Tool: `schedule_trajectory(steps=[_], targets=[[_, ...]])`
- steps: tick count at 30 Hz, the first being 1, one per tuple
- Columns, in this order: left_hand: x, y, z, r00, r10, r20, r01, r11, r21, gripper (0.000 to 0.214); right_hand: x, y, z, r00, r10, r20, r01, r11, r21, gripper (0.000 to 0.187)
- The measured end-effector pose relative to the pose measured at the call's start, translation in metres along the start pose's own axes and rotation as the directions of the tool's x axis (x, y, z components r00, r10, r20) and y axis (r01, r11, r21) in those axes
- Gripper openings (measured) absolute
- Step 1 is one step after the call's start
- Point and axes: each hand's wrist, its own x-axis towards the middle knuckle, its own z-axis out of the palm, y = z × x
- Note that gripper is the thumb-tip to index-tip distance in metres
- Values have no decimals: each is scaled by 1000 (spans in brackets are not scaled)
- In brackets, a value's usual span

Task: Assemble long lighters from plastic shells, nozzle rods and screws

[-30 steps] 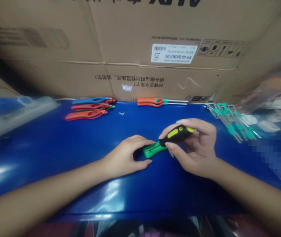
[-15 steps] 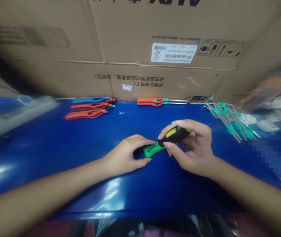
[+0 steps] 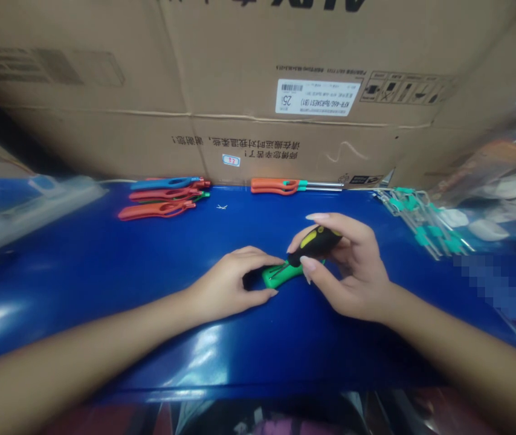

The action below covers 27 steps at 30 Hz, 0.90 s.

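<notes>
Flat on the blue table lies a green lighter casing (image 3: 276, 276), its right part hidden behind my right hand. My left hand (image 3: 231, 284) closes round its left end, thumb at the near side and fingers at the far side. In my right hand (image 3: 353, 266) is a screwdriver (image 3: 316, 243) with a black and yellow handle, pinched between thumb and fingers. It slants down to the left, and its thin shaft reaches the upper face of the casing. Whether the tip sits in a screw is too small to tell.
Several red, blue and green lighter casings (image 3: 162, 196) lie at the back left. Near the carton (image 3: 240, 90) is an orange lighter (image 3: 276, 186) with metal tubes. Metal rods with teal parts (image 3: 421, 220) are piled at the right; clear plastic (image 3: 58, 205) lies left.
My right hand has shifted slightly left and tilted the screwdriver a little steeper. My left hand keeps its hold on the green casing, which lies in nearly the same place.
</notes>
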Motion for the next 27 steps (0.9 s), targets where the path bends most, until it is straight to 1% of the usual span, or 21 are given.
schedule_trajectory(steps=[3,6,8,10,12,13,16,18,19,21,23,24,25,27], targets=[[0,-1,0,1000,13,1,-13,1000,-3,41,3,-3,-2,998,41,52,-41,999,-8,64],[1,-2,0,1000,26,6,-26,1000,-12,42,9,-2,-3,996,61,66,-57,996,-65,64],[1,-2,1,1000,27,8,-27,1000,-8,44,14,-3,-4,998,48,50,-40,986,-162,61],[1,-1,1,1000,28,6,-28,1000,2,44,20,-5,-6,998,28,48,-12,956,-294,58],[2,-1,1,1000,30,2,-30,1000,5,44,27,-11,-9,997,28,70,2,916,-401,55],[2,-1,1,1000,31,5,-31,1000,3,44,31,-14,-10,995,41,92,2,907,-422,53],[2,-1,0,999,36,22,-37,999,4,46,39,-23,-13,977,86,195,-10,932,-361,50],[2,-1,0,999,44,20,-44,999,14,45,40,-26,-13,971,71,230,10,942,-336,46],[2,-1,1,999,46,14,-46,999,18,43,40,-26,-12,977,43,211,38,931,-363,43],[2,-2,1,999,49,3,-49,999,17,39,38,-25,-10,991,-40,128,97,875,-475,36],[2,-2,1,999,50,-1,-50,999,10,40,35,-23,-8,994,-94,61,113,819,-563,38],[2,-2,1,999,46,4,-46,999,7,41,34,-23,-7,995,-89,51,103,818,-566,40],[2,-2,1,999,42,9,-42,999,4,43,33,-23,-6,996,-65,55,84,842,-534,43],[2,-2,1,999,32,14,-32,999,-1,45,32,-23,-6,996,10,88,26,918,-396,47]])
